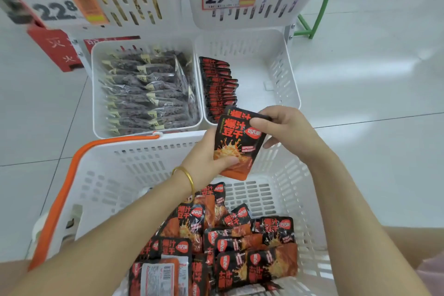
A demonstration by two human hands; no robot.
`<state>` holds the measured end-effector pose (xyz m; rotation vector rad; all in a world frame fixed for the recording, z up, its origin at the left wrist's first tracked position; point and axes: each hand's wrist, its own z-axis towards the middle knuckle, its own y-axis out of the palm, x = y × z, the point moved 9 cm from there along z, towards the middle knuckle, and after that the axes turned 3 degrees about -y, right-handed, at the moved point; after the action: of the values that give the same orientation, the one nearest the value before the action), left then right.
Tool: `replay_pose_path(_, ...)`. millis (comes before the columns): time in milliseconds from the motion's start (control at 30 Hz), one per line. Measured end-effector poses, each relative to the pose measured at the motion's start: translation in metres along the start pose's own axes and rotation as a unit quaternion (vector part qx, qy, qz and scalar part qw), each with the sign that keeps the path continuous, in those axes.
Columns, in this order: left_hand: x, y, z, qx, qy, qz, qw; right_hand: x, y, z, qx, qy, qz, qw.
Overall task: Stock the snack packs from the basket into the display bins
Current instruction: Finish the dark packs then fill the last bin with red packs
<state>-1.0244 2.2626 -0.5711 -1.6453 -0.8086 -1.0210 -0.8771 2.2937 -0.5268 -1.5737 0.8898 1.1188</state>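
Evening up a small stack of snack packs (237,144) over the far wall of the basket (134,158)

The left hand (204,158) grips the bottom, thumb curled across the front, and the right hand (286,127) pinches the top edge. I'd tap them flush, then slot them upright at the near end of the row (219,84) in the right-hand bin (271,74). Its right half looks wide open, just lift clear of the near rim.

The tiled floor (372,151) carries the green rack frame (306,31) and, nearer, the white basket (144,163).
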Motion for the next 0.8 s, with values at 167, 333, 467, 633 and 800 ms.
replay_pose_path(167, 0.038, -0.021, 0.041, 0.034, 0.041, 0.056, 0.997, -0.022, -0.009, 0.026, -0.04, 0.022, 0.023, 0.999)
replay_pose_path(333, 0.053, -0.047, 0.077, 0.142, 0.102, 0.193, 0.965, -0.044, -0.055, 0.064, 0.152, -0.068, -0.067, 0.984)
replay_pose_path(467, 0.022, -0.061, 0.089, 0.172, 0.052, 0.342, 0.923, -0.034, -0.077, 0.091, 0.302, -0.102, -0.262, 0.911)
replay_pose_path(633, -0.007, -0.051, 0.101, 0.132, 0.021, 0.413, 0.901, -0.005, -0.06, 0.164, 0.275, -0.102, -0.278, 0.915)
replay_pose_path(800, -0.015, -0.045, 0.106, 0.106, 0.014, 0.432, 0.895, 0.008, -0.024, 0.239, 0.179, -0.108, -0.203, 0.957)
